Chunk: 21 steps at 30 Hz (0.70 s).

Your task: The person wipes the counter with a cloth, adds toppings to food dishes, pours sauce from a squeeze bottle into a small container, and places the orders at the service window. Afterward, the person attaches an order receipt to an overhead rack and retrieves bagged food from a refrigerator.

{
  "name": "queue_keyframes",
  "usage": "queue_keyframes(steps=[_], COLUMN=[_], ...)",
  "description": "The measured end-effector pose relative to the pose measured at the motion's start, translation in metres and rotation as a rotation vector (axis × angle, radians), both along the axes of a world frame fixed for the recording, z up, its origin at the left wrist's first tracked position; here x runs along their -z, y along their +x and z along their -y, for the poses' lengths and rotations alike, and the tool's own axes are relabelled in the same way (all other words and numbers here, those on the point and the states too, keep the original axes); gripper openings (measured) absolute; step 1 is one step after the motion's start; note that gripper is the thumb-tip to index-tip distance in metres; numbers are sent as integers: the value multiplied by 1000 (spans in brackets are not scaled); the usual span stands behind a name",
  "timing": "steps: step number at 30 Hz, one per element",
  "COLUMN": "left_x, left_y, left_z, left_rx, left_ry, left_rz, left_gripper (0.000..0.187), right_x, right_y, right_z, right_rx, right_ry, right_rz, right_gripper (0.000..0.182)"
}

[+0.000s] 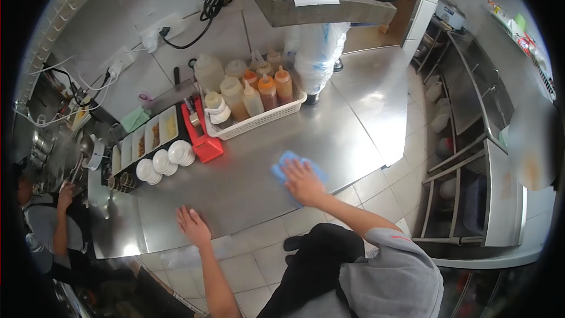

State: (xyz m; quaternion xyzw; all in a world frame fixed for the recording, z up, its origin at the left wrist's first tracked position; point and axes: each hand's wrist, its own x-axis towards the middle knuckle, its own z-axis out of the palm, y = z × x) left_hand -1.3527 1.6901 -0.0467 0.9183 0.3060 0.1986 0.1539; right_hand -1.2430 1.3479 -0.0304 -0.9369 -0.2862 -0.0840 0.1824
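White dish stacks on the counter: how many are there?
3, in a row: the first stack beside the red device, the second stack in the middle, the third stack farthest from that device. Others may be hidden.

A light blue cloth (276,169) lies just right of the centre of the frame, flattened and rumpled under the spread right hand (305,184), so its middle is hidden; its creased edges show around the fingers (its full outline cannot be made out). It rests near the front edge of a steel counter (241,168), whose smooth, grey, shiny top slants across the picture from the lower left to the upper right. Thin seams cross the top toward both ends, and pale glare brightens its upper-right part.
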Motion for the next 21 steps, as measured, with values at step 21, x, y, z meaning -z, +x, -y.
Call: queue_keyframes(steps=[21], left_x=[-5], left_y=[-2], left_z=[4], left_rx=[-9], left_ry=[38], left_rz=[70], left_gripper=[41], right_x=[4], right_y=[-38], right_z=[-103], right_rx=[-236], right_ry=[46], right_rz=[54], right_gripper=[52])
